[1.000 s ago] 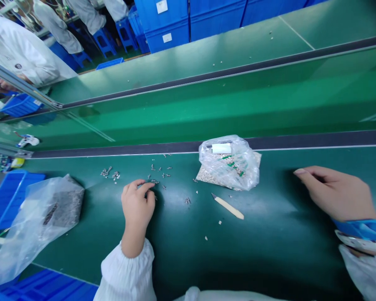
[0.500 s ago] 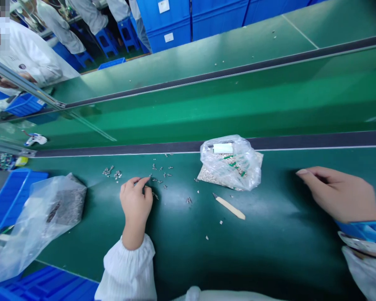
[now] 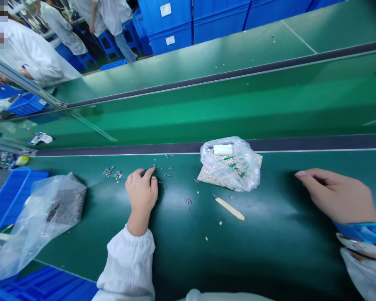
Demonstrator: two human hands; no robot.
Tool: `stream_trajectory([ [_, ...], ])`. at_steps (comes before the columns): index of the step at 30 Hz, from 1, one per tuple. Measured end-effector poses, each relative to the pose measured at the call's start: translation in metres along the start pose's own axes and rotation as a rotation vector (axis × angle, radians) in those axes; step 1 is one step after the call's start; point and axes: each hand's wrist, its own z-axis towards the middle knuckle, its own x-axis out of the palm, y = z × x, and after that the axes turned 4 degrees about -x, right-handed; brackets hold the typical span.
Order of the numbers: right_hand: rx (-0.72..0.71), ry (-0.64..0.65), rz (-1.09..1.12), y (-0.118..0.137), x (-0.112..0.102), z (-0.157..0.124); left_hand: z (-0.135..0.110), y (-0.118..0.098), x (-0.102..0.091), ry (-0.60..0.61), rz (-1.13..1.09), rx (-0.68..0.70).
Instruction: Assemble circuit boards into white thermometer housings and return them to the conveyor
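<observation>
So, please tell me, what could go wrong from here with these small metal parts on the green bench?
The small metal parts lie loose beside the left hand, so its fingers might scatter some or mix separate groups. The craft knife lies with its blade uncovered between the hands, so the right hand could perhaps get nicked reaching across.

My left hand [image 3: 141,195] comes out of a white sleeve [image 3: 127,263], finely ribbed and puffy, gathered tight in an elastic cuff at the wrist. My right hand [image 3: 338,196] is bare too, with a glossy blue band [image 3: 363,230] around the wrist, a white printed strip [image 3: 362,246] with small coloured markings just under it, and another white sleeve [image 3: 362,278] below that. More white cloth [image 3: 225,297] from my front edges the bottom of the view.
</observation>
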Motion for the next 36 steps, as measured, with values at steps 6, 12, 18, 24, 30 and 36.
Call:
stream_trajectory([
  [6,0.008,0.000,0.011,0.001,0.001,0.000,-0.001,-0.001,-0.002,0.013,0.001,-0.010],
  [12,0.016,0.008,-0.003,0.002,0.000,0.000,-0.002,-0.002,-0.001,0.037,-0.015,0.008],
  [18,-0.001,0.004,0.016,0.000,0.000,0.001,0.001,0.000,-0.002,0.039,-0.030,0.022],
  [24,-0.022,-0.020,0.015,0.000,0.001,0.001,0.014,-0.010,-0.004,0.070,-0.021,0.100],
  [30,-0.068,-0.041,0.031,0.000,0.001,0.000,0.027,-0.034,0.001,0.116,-0.021,0.182],
  [36,-0.056,-0.028,0.017,0.000,-0.001,-0.001,0.027,-0.007,-0.021,-0.007,-0.074,0.098],
])
